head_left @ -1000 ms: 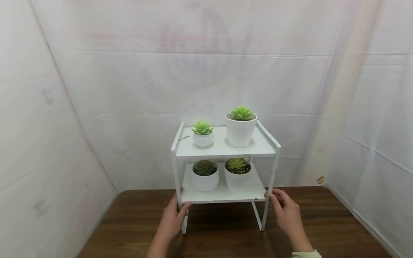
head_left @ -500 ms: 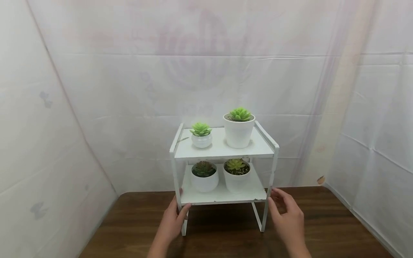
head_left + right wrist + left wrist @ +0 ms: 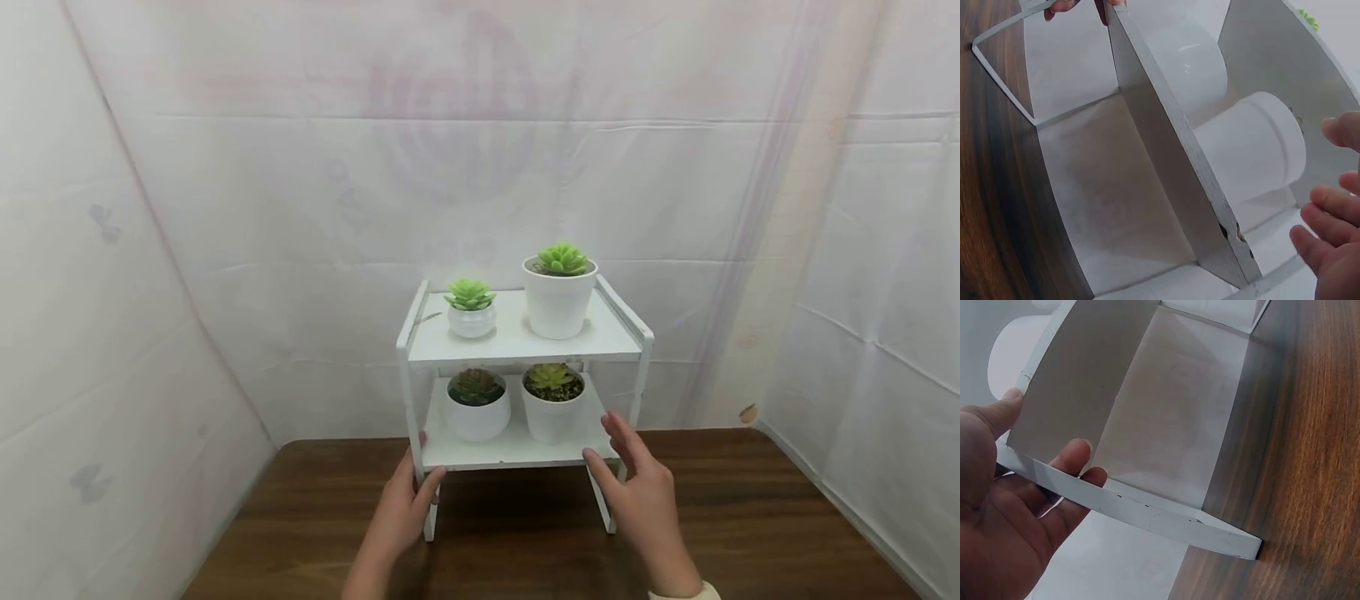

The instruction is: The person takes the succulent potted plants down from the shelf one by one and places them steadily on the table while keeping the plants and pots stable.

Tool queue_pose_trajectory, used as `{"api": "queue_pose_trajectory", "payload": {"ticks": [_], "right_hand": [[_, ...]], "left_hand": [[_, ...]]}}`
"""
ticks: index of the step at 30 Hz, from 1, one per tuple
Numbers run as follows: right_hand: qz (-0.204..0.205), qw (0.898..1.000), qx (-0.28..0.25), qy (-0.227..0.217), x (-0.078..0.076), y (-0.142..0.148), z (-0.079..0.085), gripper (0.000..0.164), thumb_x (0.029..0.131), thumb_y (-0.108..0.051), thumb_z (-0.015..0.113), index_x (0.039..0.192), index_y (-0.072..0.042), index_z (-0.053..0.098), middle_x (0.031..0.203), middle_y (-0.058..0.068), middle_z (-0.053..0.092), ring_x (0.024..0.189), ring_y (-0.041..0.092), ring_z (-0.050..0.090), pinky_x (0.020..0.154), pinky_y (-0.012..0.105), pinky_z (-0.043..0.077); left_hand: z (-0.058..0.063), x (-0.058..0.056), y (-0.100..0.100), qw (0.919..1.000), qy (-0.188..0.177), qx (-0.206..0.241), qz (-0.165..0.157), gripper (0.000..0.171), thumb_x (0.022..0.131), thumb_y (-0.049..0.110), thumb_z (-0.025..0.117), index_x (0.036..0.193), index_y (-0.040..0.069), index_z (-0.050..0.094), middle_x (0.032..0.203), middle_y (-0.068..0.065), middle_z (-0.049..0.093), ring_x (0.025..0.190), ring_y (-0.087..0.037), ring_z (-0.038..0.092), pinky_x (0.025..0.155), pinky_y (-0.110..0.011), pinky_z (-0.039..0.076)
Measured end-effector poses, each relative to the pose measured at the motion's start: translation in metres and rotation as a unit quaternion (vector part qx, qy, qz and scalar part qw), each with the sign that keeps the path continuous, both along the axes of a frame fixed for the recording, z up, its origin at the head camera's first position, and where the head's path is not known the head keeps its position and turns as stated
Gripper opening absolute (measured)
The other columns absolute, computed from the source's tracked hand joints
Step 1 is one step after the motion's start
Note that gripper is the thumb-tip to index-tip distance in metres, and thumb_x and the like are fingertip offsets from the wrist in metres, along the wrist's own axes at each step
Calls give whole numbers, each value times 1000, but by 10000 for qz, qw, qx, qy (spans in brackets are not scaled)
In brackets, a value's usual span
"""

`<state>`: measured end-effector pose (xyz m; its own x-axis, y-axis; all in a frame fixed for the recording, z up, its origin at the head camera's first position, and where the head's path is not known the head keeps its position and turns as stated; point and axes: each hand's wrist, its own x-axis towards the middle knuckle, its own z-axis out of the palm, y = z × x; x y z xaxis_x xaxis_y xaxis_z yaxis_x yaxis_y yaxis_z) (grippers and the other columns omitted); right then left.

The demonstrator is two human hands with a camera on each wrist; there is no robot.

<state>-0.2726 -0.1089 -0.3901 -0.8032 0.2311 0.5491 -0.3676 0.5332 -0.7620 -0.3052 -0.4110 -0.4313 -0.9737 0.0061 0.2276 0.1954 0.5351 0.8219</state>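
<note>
"Two tiers make up the white rack (image 3: pixel 525 359), which stands upright on its legs near the centre of the head view. How is it held?"

"By one hand. The left hand (image 3: pixel 401 504) has its fingers curled round the front-left post (image 3: pixel 409 408), thumb against the front edge of the lower shelf (image 3: pixel 517 452). Gripping that corner takes in post and shelf together, likely to steady the rack."

"And the right hand (image 3: pixel 637 487)?"

"Its fingers are straight, its thumb spread away from them, with nothing in its grasp. It hovers at the lower shelf's right corner, in front of the front-right post (image 3: pixel 640 383); the right wrist view shows it apart from the nearest pot."

"What do the shelves carry?"

"Four succulents in white pots. On the upper shelf (image 3: pixel 510 325), a small round pot (image 3: pixel 471 323) sits left and a tall pot (image 3: pixel 557 308) right. Below, a bowl-shaped pot (image 3: pixel 477 423) is left of a tapered pot (image 3: pixel 551 423), just beside it. The tall one probably suits the top because nothing roofs it."

"And around the rack?"

"Underneath, a dark wooden table (image 3: pixel 300 517); behind and at both sides, pale cloth (image 3: pixel 300 208), perhaps hung as a plain backdrop."
</note>
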Motion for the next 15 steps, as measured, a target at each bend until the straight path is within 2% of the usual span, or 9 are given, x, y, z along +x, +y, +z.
{"api": "queue_pose_trajectory", "payload": {"ticks": [4,10,15], "right_hand": [[309,9989,47,-350,-7,-3,3,73,87,-38,73,147,-14,41,142,8,54,130,26,53,104,37,43],[563,9972,92,-489,-15,-6,5,79,86,-37,74,150,-10,36,146,13,48,135,27,46,107,40,41],[622,9965,117,-540,-20,-7,3,80,85,-37,75,149,-8,36,147,15,47,135,30,46,107,44,41]], "left_hand": [[-1,-1,-1,10000,13,27,9,73,96,45,54,154,14,23,102,-9,61,77,-18,58,67,-30,49],[0,-2,-3,9999,101,6,-15,73,96,44,56,154,14,24,103,-10,61,76,-15,58,68,-30,50],[-2,-2,-2,9999,132,25,-49,73,96,44,55,154,13,24,102,-10,61,77,-20,60,67,-30,50]]}}
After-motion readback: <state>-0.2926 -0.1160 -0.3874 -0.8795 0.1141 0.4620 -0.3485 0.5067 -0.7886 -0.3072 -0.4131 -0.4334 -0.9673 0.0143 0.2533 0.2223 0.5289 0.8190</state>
